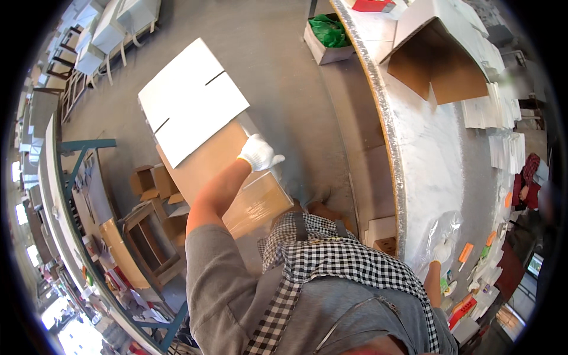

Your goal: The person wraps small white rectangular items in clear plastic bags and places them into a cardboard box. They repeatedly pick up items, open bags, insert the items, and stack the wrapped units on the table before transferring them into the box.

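Note:
My left hand [258,153], in a white knitted glove, reaches over the right edge of a large brown cardboard box [204,171]. One digit sticks out to the side, and I see nothing held in it. A white cardboard sheet [192,100] with two dark slots lies on the box's far part. Clear film gleams on the near end of the box. On the right, my right hand [441,251], also gloved, is closed on a clear plastic bag [445,227] over the worktable; the bag partly covers the fingers.
The long pale worktable [420,165] curves along my right. It bears an open brown-lined carton [441,62], stacked white sheets [507,151] and an orange-handled tool [465,252]. A box with a green bag [328,31] stands by its far edge. Small cartons [155,182] and a rack are left.

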Demonstrator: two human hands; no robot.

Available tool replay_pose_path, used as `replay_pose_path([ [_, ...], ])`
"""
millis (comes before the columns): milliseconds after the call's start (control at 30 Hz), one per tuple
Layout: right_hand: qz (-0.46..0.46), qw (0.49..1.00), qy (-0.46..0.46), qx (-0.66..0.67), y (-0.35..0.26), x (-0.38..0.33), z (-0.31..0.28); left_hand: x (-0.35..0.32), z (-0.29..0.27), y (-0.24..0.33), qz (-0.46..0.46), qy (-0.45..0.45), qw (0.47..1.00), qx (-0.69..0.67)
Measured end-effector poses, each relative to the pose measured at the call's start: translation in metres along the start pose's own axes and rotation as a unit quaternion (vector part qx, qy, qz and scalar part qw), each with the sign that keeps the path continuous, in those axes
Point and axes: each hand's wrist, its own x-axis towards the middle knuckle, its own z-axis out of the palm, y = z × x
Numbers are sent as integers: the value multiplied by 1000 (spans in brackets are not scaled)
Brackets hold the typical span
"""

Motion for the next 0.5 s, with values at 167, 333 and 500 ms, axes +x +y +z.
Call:
replay_pose_path([
  [167,-13,998,26,49,5,-5,9,21,1,27,55,-15,998,23],
  [333,-12,993,34,109,-18,-18,-1,12,-10,38,75,-16,996,50],
  [500,23,996,36,81,-26,-23,-6,13,-6,49,92,-87,986,106],
])
